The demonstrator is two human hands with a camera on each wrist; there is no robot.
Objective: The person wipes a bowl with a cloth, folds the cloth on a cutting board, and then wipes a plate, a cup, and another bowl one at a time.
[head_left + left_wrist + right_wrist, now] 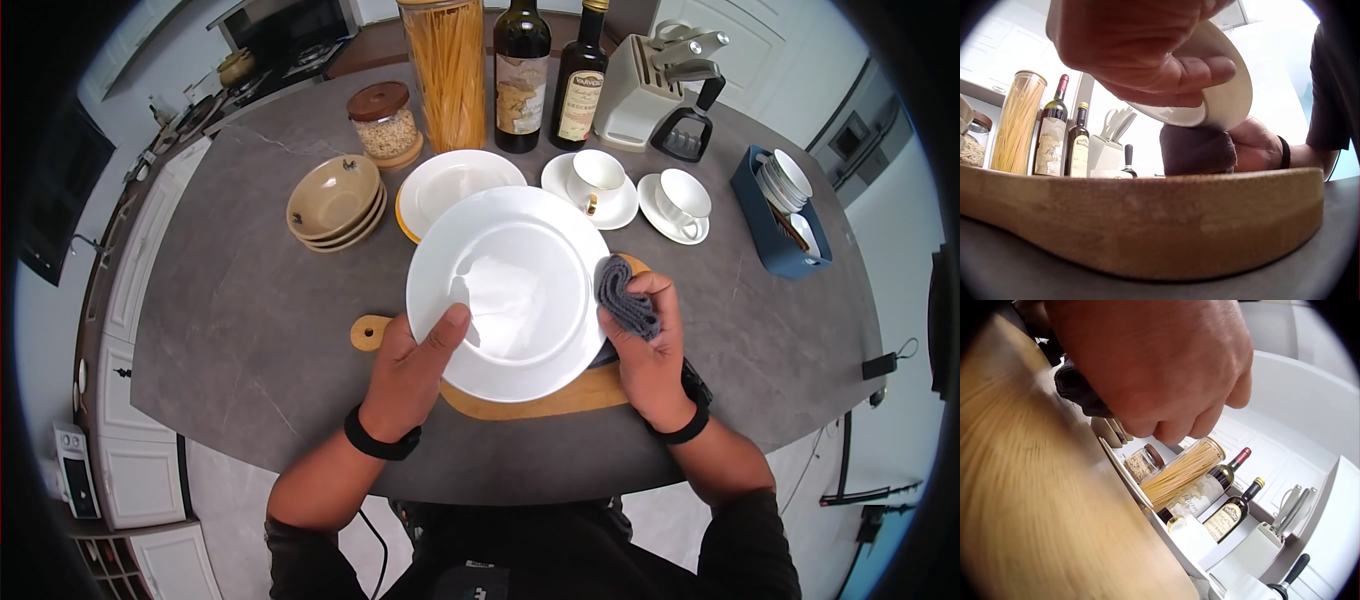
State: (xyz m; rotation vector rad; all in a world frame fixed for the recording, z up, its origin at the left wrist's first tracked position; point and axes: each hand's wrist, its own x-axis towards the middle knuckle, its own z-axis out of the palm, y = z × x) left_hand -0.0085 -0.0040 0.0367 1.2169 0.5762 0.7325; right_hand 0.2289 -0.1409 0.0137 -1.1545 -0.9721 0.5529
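Observation:
A round white plate (530, 285) is held over the wooden cutting board (540, 406) in the head view. My left hand (405, 370) grips its lower left rim, thumb on the upper face; the left wrist view has the fingers (1207, 74) under it. At the plate's right rim, my right hand (652, 365) pinches a folded dark grey cloth (628, 300) between thumb and fingers. From the left wrist, the cloth (1197, 151) shows just below the plate's edge. In the right wrist view the back of the hand (1154, 369) hides most of the cloth.
Behind the held plate lies another white plate (460, 185), with stacked beige bowls (335, 200) to its left. Cups on saucers (597, 180) and a blue bin (780, 225) of dishes stand to the right. Along the back are jars, bottles (522, 85) and a knife block (635, 95).

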